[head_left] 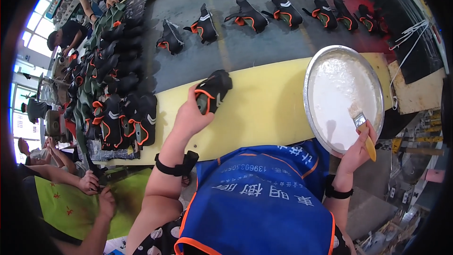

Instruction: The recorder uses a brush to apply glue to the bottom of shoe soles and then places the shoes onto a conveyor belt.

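My left hand (192, 114) is closed round a black shoe upper (218, 85) with an orange-edged collar and green lining, above the yellow table ledge (255, 113). My right hand (359, 150) grips a paintbrush (370, 148) by its yellow wooden handle. Its pale bristles touch or hang just over the white, paste-like liquid (337, 99) in a big round metal basin (309, 113). The basin stands at the right end of the ledge, and its near rim is beside my right wrist.
Beyond the ledge, several similar uppers (246, 15) lie in a row on a dark conveyor belt (198, 71). More uppers (111, 120) are piled at the left. Co-workers' hands (92, 182) are busy at the near left. A white cord (406, 56) hangs at the right.
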{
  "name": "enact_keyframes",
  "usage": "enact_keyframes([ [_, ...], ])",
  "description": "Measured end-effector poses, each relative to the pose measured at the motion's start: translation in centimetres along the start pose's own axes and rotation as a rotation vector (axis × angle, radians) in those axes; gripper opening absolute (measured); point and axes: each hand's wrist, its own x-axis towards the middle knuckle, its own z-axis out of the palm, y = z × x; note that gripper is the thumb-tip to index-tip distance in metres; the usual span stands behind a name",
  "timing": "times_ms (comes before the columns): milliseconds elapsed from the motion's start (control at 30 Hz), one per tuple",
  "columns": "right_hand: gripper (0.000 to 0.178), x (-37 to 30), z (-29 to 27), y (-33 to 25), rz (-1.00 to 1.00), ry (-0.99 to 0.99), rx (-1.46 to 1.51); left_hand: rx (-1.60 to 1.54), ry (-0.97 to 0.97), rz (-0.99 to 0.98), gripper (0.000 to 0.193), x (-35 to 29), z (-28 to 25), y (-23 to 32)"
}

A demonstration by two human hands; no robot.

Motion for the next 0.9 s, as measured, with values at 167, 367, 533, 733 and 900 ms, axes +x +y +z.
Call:
enact_keyframes([
  [167, 0.026, 0.0, 0.0, 0.0, -0.005, 0.000, -0.004, 0.077, 0.078, -0.135, 0.087, 0.5, -1.5, -2.4],
  [367, 0.025, 0.1, 0.0, -0.1, 0.011, -0.002, -0.008, 0.247, 0.159, -0.251, 0.085, 1.9, -4.5, -3.9],
  [533, 0.025, 0.1, -0.1, -0.2, 0.002, -0.015, -0.037, 0.195, 0.089, -0.151, 0.083, 1.7, -3.4, -2.0],
  [733, 0.024, 0.1, 0.0, -0.4, 0.012, 0.005, -0.019, 0.203, -0.013, -0.161, 0.078, -0.7, -0.7, 0.6],
  [900, 0.025, 0.1, 0.0, -0.5, 0.012, 0.001, -0.015, 0.416, 0.046, -0.184, 0.084, -0.7, -2.8, -1.8],
])
